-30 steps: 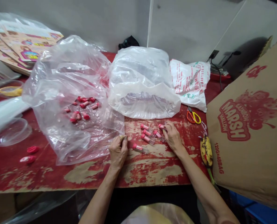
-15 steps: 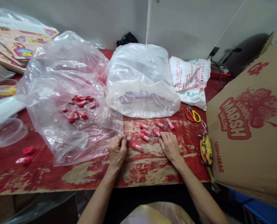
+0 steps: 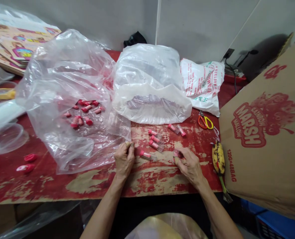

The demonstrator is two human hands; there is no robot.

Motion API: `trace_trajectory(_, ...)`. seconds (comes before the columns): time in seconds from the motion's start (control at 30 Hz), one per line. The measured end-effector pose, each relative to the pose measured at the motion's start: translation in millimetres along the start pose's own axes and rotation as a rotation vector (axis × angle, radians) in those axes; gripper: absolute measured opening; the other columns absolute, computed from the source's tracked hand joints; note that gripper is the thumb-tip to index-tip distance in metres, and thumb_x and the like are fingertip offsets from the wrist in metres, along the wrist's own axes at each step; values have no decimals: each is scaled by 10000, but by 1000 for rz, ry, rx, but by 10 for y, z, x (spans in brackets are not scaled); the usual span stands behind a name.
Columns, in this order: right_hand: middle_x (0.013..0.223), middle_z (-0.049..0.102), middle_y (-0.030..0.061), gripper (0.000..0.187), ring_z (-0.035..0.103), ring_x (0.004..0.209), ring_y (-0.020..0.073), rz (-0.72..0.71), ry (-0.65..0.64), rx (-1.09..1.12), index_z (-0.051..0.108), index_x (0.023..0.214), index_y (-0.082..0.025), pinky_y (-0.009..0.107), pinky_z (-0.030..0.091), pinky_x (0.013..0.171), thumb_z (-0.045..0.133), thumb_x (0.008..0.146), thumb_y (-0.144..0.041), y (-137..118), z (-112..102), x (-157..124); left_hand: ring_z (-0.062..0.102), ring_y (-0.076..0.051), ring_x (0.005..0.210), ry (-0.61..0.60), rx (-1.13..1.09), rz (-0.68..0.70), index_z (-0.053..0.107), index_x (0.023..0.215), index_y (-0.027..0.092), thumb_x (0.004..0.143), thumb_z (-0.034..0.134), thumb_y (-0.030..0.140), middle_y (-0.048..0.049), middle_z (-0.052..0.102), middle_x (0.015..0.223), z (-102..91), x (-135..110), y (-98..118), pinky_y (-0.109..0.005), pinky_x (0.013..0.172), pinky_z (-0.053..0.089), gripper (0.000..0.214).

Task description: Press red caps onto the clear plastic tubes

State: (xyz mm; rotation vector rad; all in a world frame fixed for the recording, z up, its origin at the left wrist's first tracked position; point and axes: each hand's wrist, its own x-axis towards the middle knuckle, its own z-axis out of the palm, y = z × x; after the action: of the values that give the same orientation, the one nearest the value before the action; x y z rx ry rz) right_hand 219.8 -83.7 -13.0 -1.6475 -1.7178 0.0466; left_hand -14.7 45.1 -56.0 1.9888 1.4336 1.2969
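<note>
clear tubes [image 3: 156, 145] with red caps [image 3: 142, 153]; yellow banana [image 3: 218, 159], black-spotted

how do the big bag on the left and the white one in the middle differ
The left bag is clear and crumpled; the middle bag is milky and bulging. The left bag shows red-capped tubes, the middle bag clear pieces. Both are plastic, on the table.

A single head-worn camera looks forward and down from the near edge of the worn red-and-tan tabletop [image 3: 147, 182]; it sits close above the bare forearms [image 3: 104, 207]; it centres near the bulging whitish plastic bag [image 3: 149, 66] and reaches the smooth grey wall [image 3: 199, 30] behind.
</note>
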Motion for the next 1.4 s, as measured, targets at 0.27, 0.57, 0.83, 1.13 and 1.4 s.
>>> trace_trajectory(0.27, 1007, 639, 108, 293, 640, 928, 219, -105, 169, -78, 519, 1146, -200, 349, 554, 772, 529, 855, -170, 126, 187, -149, 583, -155, 702, 1, -24, -22, 637, 773, 184, 869, 503, 297, -22, 631, 734, -5, -12, -22, -267, 678, 425, 200)
trace_trajectory(0.57, 1043, 661, 100, 369, 654, 953, 211, -149, 173, -96, 519, 1228, -237, 341, 564, 771, 536, 872, -139, 166, 273, -249, 577, -148, 672, 13, -4, 9, 638, 789, 184, 876, 490, 306, -19, 630, 722, 1, -3, -27, -263, 657, 424, 211)
trace_trajectory(0.83, 1096, 650, 83, 411, 649, 933, 195, 35, 224, 109, 500, 1276, -259, 316, 569, 715, 538, 879, -156, 40, 257, -158, 584, -157, 697, -6, -21, -12, 642, 798, 185, 876, 489, 308, -25, 638, 739, -2, -5, -23, -273, 674, 432, 211)
trace_trajectory(1.13, 1000, 685, 72, 472, 627, 898, 215, -115, 165, -54, 446, 1335, -267, 410, 493, 800, 511, 890, -123, 66, 329, -103, 598, -165, 707, -5, -27, -11, 645, 798, 180, 871, 498, 310, -28, 638, 736, 0, -2, -53, -275, 678, 439, 209)
trace_trajectory(1.4, 1025, 658, 70, 458, 604, 928, 204, -45, 120, 20, 465, 1328, -266, 365, 522, 807, 471, 892, -127, 13, 331, -114, 598, -163, 697, -1, -40, -25, 642, 791, 192, 853, 503, 339, -14, 640, 732, -18, 28, -27, -274, 676, 444, 212)
